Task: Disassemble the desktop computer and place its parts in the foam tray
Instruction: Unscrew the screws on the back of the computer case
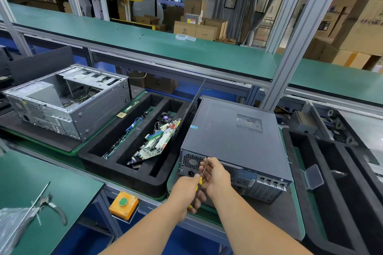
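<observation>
Computer (236, 136) lying on its side on a green pallet (298, 209), rear panel toward the viewer, side cover closed. Left hand (186, 194) reaching in from below, fingers wrapped round the yellow handle of a screwdriver (202, 174), shaft angled up to the top left corner of the rear panel. Right hand (215, 174) just beside, forearm stretched forward, fingertips pinched on the shaft. Foam tray (124, 174) touching the pallet on the left, holding a motherboard (157, 143) and cables (134, 123). Stripped case (66, 101) farther left; pliers (51, 207) on the near bench.
</observation>
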